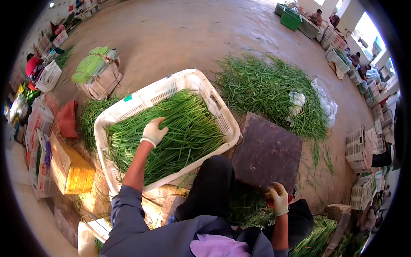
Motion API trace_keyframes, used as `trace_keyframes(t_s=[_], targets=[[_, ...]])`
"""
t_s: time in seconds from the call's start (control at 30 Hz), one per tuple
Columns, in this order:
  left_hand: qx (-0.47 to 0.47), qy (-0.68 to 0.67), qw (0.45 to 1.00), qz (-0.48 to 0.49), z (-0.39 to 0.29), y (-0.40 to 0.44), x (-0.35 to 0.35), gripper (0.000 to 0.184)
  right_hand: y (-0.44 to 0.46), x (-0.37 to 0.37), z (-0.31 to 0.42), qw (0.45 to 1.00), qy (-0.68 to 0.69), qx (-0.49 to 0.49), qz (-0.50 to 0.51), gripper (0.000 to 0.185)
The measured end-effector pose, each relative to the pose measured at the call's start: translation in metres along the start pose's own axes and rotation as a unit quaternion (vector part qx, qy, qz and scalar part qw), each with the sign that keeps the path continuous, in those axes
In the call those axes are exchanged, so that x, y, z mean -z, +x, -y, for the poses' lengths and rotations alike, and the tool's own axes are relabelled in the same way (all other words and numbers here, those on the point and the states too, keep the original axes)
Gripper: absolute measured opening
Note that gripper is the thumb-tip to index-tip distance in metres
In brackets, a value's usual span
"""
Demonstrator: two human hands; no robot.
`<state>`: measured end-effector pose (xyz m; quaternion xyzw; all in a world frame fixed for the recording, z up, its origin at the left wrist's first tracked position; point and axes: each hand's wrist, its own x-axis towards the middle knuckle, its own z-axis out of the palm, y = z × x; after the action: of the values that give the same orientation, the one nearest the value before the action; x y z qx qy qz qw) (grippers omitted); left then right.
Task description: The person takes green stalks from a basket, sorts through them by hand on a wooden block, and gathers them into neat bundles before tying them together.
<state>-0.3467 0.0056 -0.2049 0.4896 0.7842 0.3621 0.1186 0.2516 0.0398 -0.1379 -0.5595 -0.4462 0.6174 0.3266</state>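
A white plastic crate (229,112) stands in front of me, filled with long thin green stalks (184,124) that look like garlic scapes. Over the stalks is my left hand (154,131) in a pale glove with bare fingertips, fingers apart and nothing held; whether it touches them I cannot tell. My right hand (279,198), gloved the same way, is at the near edge of a dark brown board (269,150). Its fingers are curled, and something red shows beside them, partly hidden. More loose greens (248,207) lie below the board, between my legs.
A large heap of green stalks (269,85) with clear plastic bags (325,103) lies beyond the board. At left are a wrapped bundle (98,73), a red bag (68,120) and a yellow-taped box (75,167). Other people sit among crates along both walls.
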Motion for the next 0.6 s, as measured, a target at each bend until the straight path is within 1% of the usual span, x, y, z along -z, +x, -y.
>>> trace_keyframes(t_s=[0.03,0.07,0.13,0.17,0.2,0.27,0.33,0.37,0.4,0.47,0.5,0.53,0.6], targets=[[0.015,0.049,0.998,0.048,-0.007,0.018,-0.007,0.058,0.001,0.0,-0.002,1.0,0.001,-0.002,-0.003,0.031],[0.013,0.049,0.997,0.05,-0.003,0.037,-0.019,0.058,0.004,-0.001,-0.003,1.0,-0.018,-0.006,-0.009,0.031],[-0.003,0.168,0.983,0.07,0.004,0.07,-0.042,0.07,0.003,0.003,-0.009,0.999,-0.035,-0.015,-0.018,0.032],[0.022,0.213,0.971,0.107,0.003,0.089,-0.049,0.076,0.006,0.007,-0.012,0.998,-0.053,-0.022,-0.028,0.032],[0.02,0.213,0.971,0.11,0.008,0.106,-0.056,0.076,0.007,0.009,-0.015,0.996,-0.071,-0.031,-0.038,0.031],[-0.028,0.324,0.943,0.069,0.028,0.135,-0.072,0.078,0.008,0.011,-0.017,0.995,-0.078,-0.044,-0.048,0.031],[0.063,0.29,0.942,0.155,0.033,0.164,-0.071,0.081,0.009,0.013,-0.024,0.995,-0.038,-0.065,-0.066,0.03],[0.09,0.272,0.941,0.181,0.035,0.171,-0.072,0.084,0.01,0.014,-0.028,0.994,-0.037,-0.071,-0.07,0.03],[0.09,0.272,0.94,0.186,0.035,0.175,-0.076,0.084,0.013,0.017,-0.031,0.994,-0.043,-0.077,-0.069,0.03],[0.1,0.301,0.919,0.235,0.047,0.183,-0.086,0.089,0.018,0.017,-0.038,0.992,-0.047,-0.09,-0.07,0.03],[0.088,0.313,0.916,0.235,0.055,0.185,-0.092,0.093,0.019,0.015,-0.04,0.992,-0.05,-0.09,-0.067,0.03],[0.091,0.315,0.914,0.24,0.057,0.184,-0.095,0.093,0.019,0.014,-0.042,0.992,-0.055,-0.092,-0.063,0.03],[0.106,0.272,0.926,0.239,0.058,0.181,-0.096,0.097,0.023,0.009,-0.041,0.991,-0.053,-0.107,-0.059,0.031]])
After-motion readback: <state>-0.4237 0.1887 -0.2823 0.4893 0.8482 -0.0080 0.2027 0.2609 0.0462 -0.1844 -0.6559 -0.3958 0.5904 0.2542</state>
